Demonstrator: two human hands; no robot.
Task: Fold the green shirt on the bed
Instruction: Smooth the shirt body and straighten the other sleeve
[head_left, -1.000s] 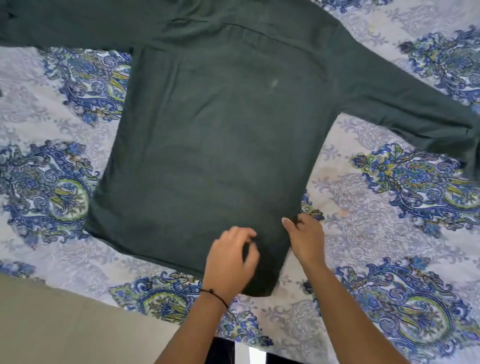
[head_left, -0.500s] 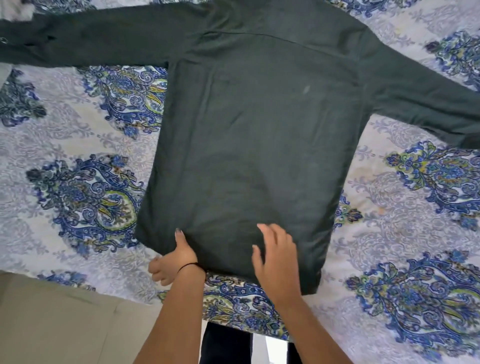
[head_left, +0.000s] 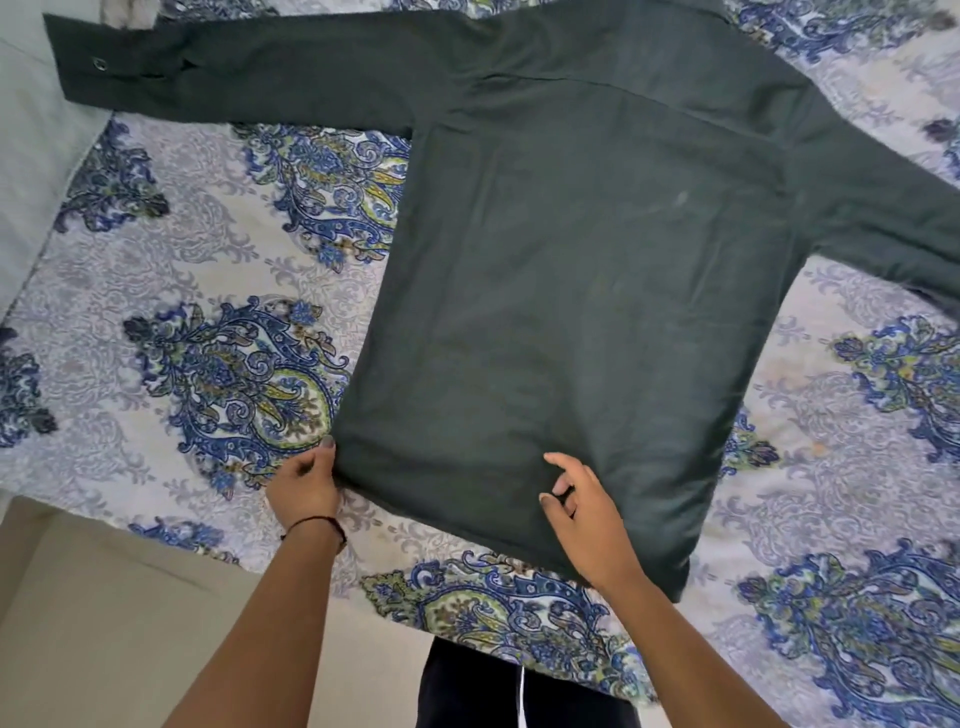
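Green shirt (head_left: 571, 312), a dark long-sleeved one of soft woven cloth, lies flat and back-up across the bed (head_left: 208, 364), filling the middle and upper right of the frame over a pale bedsheet printed with blue and olive paisley. A second ago both hands were bunched together at the hem's lower right corner; since then the left hand (head_left: 306, 483) has travelled along the hem to the lower left corner, and the right hand (head_left: 582, 514) has come onto the hem near its middle. The left hand's fingers look curled round the corner of the cloth, thumb on top, pinching it. The right hand's fingers are half bent and resting on the fabric; I cannot tell whether they are nipping a fold or only pressing it flat.

To my eye that means the straightening is nearly finished: the hem reads as a fairly clean line, the body is smooth, and no fold has been made yet. Both sleeves are out wide.

The left sleeve (head_left: 234, 67) shows whole in the upper left, with 1 button on its cuff. The right sleeve (head_left: 883, 208) runs off the right edge, its cuff unseen. The collar is cut off at the top edge.
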